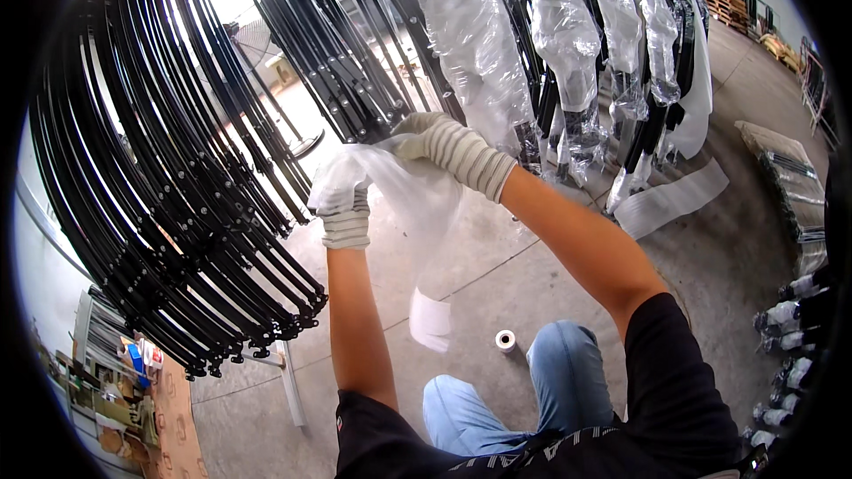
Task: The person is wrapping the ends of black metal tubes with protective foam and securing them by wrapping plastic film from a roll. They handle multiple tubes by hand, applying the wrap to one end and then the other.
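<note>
Both my hands wear white knit gloves with grey stripes. My left hand (344, 213) grips a thin white foam sheet (413, 195), which drapes over its fingers and hides most of them. My right hand (457, 149) is closed on the sheet's upper part, its fingers curled against the lower ends of a bunch of black metal tubes (355, 102). From between my hands the sheet hangs down, its loose end (429, 319) curling above the floor. Where foam and tubes meet, I cannot tell whether they are joined.
Many curved black tubes (177, 204) hang in a row on the left. To the right hang frames in clear plastic wrap (479, 53), with a foam strip (672, 200) below. A small white roll (505, 341) stands on the floor by my knees. Wrapped packages (785, 168) lie far right.
</note>
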`<state>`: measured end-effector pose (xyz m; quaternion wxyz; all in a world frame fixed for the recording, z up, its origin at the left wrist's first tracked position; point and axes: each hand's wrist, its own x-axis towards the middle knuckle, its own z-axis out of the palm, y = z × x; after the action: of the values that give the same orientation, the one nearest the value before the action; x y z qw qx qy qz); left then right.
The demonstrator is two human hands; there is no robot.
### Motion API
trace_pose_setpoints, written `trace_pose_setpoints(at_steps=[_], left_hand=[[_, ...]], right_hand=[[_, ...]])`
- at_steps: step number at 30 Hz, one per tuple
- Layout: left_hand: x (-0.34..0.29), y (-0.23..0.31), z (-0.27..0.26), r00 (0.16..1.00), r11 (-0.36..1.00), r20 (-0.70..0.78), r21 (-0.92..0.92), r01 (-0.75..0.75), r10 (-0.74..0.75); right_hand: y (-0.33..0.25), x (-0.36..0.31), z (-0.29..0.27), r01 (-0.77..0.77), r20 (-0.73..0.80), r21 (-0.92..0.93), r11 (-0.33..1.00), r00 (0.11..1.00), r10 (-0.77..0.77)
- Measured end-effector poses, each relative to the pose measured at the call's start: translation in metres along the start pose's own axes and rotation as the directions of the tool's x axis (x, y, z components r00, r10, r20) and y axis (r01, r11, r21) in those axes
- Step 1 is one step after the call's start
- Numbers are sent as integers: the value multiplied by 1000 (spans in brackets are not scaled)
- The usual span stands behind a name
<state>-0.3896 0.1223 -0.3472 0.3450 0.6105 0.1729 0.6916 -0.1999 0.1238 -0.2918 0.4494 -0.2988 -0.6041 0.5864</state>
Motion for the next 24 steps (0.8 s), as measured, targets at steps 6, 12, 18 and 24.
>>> trace_pose_setpoints(at_steps=[6, 12, 18, 24], left_hand=[[2, 6, -22, 995, 995, 31, -15, 99, -98], [6, 18, -61, 996, 949, -12, -303, 83, -91], [-8, 102, 11, 982, 997, -186, 81, -14, 29], [0, 105, -17, 949, 989, -312, 117, 92, -51]], right_hand=[[-10, 8, 6, -32, 144, 107, 994, 989, 17], [-12, 21, 6, 96, 346, -12, 995, 934, -86], [-20, 45, 29, 339, 420, -287, 896, 885, -200], [-33, 40, 55, 502, 267, -551, 667, 863, -428]])
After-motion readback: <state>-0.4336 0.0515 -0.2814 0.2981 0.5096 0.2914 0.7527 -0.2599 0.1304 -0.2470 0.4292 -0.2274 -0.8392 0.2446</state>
